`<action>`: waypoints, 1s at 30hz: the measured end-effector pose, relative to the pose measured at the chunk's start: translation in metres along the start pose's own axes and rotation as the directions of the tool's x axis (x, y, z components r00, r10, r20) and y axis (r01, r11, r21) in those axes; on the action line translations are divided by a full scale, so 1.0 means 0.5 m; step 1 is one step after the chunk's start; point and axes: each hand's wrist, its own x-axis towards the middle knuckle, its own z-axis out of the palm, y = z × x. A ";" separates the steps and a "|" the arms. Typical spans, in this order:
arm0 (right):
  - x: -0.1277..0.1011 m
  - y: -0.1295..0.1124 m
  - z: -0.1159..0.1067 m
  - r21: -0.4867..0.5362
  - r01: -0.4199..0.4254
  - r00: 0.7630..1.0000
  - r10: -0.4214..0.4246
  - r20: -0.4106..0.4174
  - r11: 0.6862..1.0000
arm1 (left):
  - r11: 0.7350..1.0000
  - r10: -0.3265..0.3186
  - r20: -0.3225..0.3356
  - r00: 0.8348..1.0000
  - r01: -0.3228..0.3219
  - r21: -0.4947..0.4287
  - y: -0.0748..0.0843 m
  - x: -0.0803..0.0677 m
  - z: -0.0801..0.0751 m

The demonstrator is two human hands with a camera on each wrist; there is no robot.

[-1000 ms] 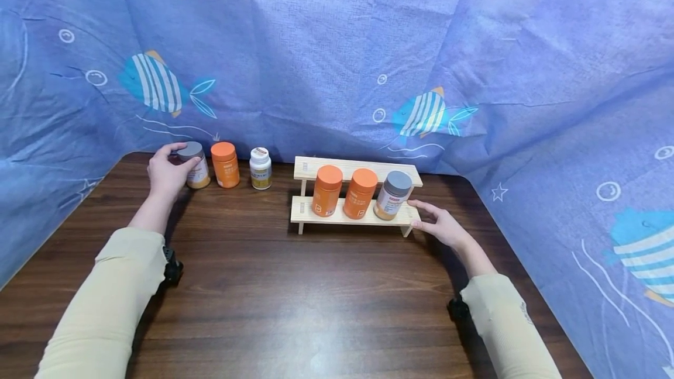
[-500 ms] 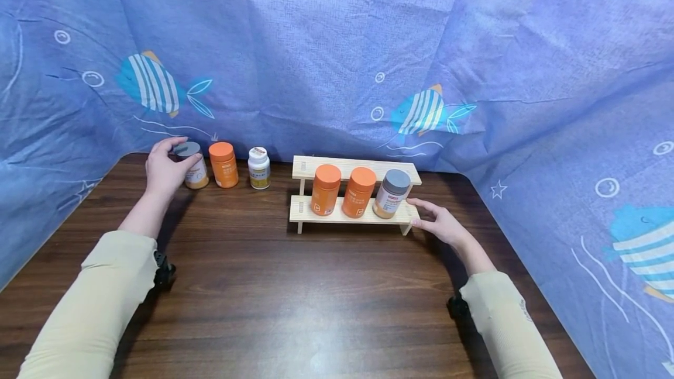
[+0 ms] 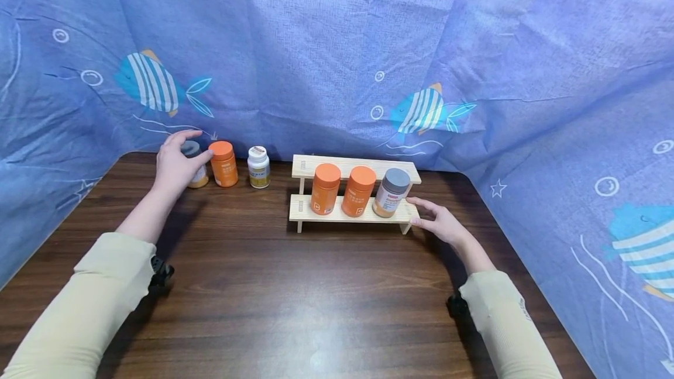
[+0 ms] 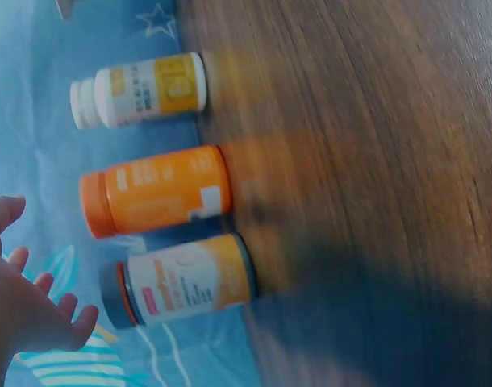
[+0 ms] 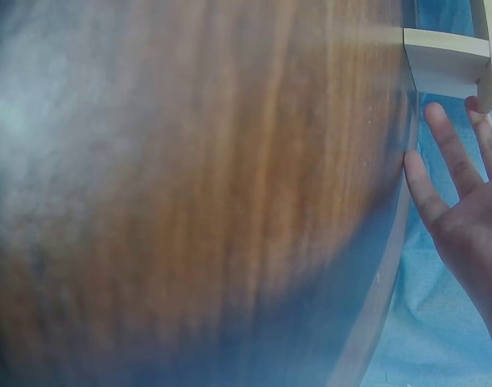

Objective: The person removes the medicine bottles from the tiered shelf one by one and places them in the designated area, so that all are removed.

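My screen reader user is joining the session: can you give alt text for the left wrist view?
The open left hand hovers beside a grey-capped bottle without touching it. That bottle stands in a row with an orange bottle and a white-capped bottle on a dark wooden table, against blue cloth.

The grey-lidded bottle (image 3: 192, 161) with a white-and-yellow label stands upright beside the orange bottle (image 3: 223, 163).

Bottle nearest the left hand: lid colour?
Grey lid on the bottle; clearest in the left wrist view.
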 end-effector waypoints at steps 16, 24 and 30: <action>0.000 0.001 0.003 0.026 -0.001 1.000 0.001 0.004 1.000 | 0.995 0.090 0.026 0.996 -0.091 0.035 0.092 -0.034 0.011; -0.009 -0.032 0.000 0.043 0.003 1.000 -0.004 0.015 0.999 | 0.993 0.106 0.092 0.990 -0.100 -0.063 0.126 -0.048 0.013; -0.013 -0.050 -0.001 0.043 0.008 1.000 -0.009 0.024 0.999 | 0.992 0.119 0.120 0.986 -0.113 -0.053 0.147 -0.060 0.018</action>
